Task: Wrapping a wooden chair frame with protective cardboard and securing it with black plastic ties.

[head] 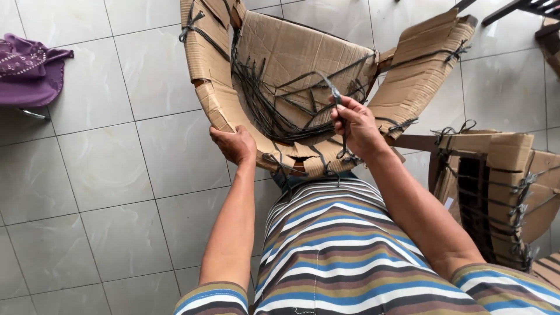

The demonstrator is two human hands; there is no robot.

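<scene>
A chair wrapped in brown cardboard (303, 55) stands in front of me, its curved rim bound with dark plastic straps (274, 111). My left hand (234, 144) grips the near left edge of the cardboard rim. My right hand (354, 122) is closed on a dark strap (336, 93) that runs up from the front edge, holding it taut above the seat. Several loose straps lie tangled inside the seat.
A second cardboard-wrapped chair (501, 186) tied with straps stands at the right. A purple cloth (26, 67) rests on something at the far left. Dark furniture legs (513, 9) show at the top right. The floor is pale tile (105, 192).
</scene>
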